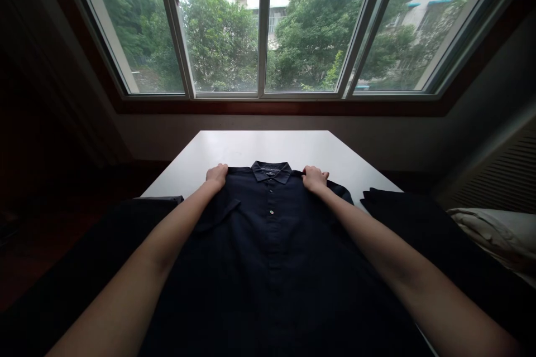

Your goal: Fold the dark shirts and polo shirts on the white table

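Note:
A dark navy button-up shirt point(272, 245) lies front side up on a white table point(263, 146), its collar toward the window. My left hand point(216, 175) is closed on the shirt's shoulder, left of the collar. On the other side of the collar, my right hand point(315, 178) grips the opposite shoulder with curled fingers. One sleeve lies folded across the shirt's left part, beside my left forearm. Part of the other sleeve shows beyond my right wrist. The shirt's lower part is very dark, and its hem cannot be made out.
Dark folded cloth point(142, 217) lies at the table's left edge, and more dark cloth point(402, 217) at the right. A light-coloured bundle point(494, 231) is at the far right. Beyond the table stand a wall and a wide window point(262, 28).

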Motion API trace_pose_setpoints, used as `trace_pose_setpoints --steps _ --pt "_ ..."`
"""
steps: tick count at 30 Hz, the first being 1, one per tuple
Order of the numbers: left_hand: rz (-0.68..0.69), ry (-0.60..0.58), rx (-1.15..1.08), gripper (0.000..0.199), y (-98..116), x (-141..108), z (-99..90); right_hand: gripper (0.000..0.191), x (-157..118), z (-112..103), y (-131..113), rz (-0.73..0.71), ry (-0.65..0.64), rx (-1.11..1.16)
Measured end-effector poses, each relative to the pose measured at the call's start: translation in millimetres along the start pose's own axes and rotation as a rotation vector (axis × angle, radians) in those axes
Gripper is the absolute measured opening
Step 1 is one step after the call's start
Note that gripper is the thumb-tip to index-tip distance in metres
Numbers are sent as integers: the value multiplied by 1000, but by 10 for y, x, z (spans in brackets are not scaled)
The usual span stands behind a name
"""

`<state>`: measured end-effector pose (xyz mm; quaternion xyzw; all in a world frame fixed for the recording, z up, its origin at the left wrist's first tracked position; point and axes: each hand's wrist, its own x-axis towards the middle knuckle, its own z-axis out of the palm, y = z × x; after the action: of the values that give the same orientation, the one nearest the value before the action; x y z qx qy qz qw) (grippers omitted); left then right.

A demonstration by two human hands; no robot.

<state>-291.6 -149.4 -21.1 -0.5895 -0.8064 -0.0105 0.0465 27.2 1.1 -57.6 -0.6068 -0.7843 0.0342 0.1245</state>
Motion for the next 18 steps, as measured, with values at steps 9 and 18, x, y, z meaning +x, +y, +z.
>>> trace_pose_setpoints --steps 9,18 --pt "3 108 -43 36 -59 93 238 22 164 191 81 -32 48 65" --pt "-63 55 -112 32 -188 68 124 46 -31 -9 147 -26 24 74"
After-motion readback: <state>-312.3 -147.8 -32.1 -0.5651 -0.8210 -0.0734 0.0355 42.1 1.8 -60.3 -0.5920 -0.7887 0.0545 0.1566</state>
